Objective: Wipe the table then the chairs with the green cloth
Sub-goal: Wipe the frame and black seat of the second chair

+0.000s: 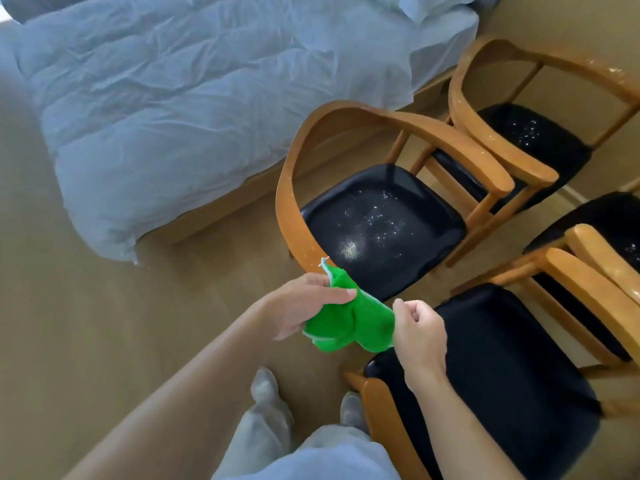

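Fingers (337, 293) of the left hand (304, 306) pinched one end of the green cloth (349, 323); the right hand (417, 332) gripped its other end, holding the bunched cloth in the air between them. Four wooden chairs with black seats stood around: one (381, 216) at twelve o'clock, speckled with white flecks, another (533, 140) at one, a third (609, 230) at three, the nearest (502, 375) at five. One bed (194, 98) lay at eleven.
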Available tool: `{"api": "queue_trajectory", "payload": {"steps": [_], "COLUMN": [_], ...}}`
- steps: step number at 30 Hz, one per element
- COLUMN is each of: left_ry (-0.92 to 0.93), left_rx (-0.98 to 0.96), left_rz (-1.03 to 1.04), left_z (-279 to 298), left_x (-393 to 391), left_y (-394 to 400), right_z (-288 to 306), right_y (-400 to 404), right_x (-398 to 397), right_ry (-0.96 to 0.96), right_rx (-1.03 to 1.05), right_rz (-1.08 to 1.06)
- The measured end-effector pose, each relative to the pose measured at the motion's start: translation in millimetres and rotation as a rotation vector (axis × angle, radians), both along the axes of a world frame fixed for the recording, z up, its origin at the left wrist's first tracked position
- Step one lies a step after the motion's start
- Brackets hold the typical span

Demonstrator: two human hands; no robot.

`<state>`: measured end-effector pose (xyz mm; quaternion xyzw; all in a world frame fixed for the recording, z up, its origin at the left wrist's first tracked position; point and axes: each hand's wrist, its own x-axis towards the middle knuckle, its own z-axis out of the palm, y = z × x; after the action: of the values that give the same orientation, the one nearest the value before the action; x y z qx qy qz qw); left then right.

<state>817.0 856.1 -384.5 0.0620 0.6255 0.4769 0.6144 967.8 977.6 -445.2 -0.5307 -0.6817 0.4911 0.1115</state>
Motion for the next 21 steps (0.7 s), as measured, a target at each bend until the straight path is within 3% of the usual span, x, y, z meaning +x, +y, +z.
{"api": "queue_trajectory", "payload": {"steps": [4,6,8,11,15,21], "left_ry": [-0.114,-0.205,-0.277,-0.3,-0.225,0.135], "left_rx": [0.08,0.135,0.17,0.162,0.018,-0.217], "left_rz": [0.03,0.011,-0.041,-0.151,-0.263,-0.551], "left_z": [-5.9,-8.5,-9.3,-12.2,-22.8,-36.2], "left_x": [-32.3,-49.1,-67.1,-95.4,-130.5,-161.4], "left_y": [-4.9,-11.8,-20.3,-39.6,-65.9,-79.8], "right_z": [4.3,8.5,13.4,16.6,16.1,13.4], "right_y": [-9.3,-21.7,-38.8,-65.3,-88.6,-95.0], "right_x": [-29.0,-49.8,-73.1,-107.0,-134.7,-139.5], "right_ry": [-0.003,0.158,0.332,0.465,0.504,0.534], "right_rx": [-0.637,-0.94,-1.117,-1.137,-1.142,-1.079], "right_rz": [0.06,0.024,-0.073,-0.133,-0.195,-0.273]}}
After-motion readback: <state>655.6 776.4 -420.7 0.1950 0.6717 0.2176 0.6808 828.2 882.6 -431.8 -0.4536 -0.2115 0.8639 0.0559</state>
